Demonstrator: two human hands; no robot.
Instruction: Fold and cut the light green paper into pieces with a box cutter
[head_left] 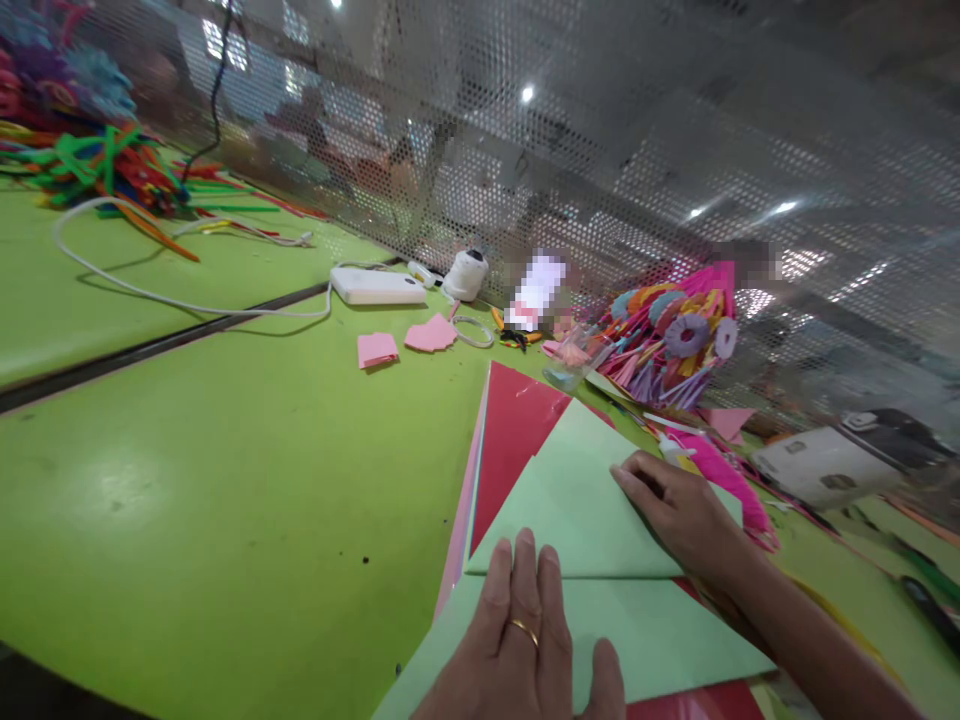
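Observation:
A pale green sheet of paper point(577, 500), partly folded over, lies on top of a stack of coloured paper. Its fold edge runs across just beyond my left hand point(525, 640). That hand lies with fingers stretched out flat on the sheet, a gold ring on one finger. On the right side of the folded flap is my right hand point(686, 510), its fingers curled and its thumb and fingertips closed at the paper. Red paper point(517, 420) shows beneath the green sheet, with pink and other coloured edges along the stack's left side.
Small pink paper pieces point(377, 350) lie on the green table point(225, 480), near a white power bank point(379, 286) with a cable. A phone point(536, 290) leans on the perforated partition. Colourful paper decorations point(667, 335), a glue bottle point(677, 453) and pipe cleaners point(112, 170) stand around.

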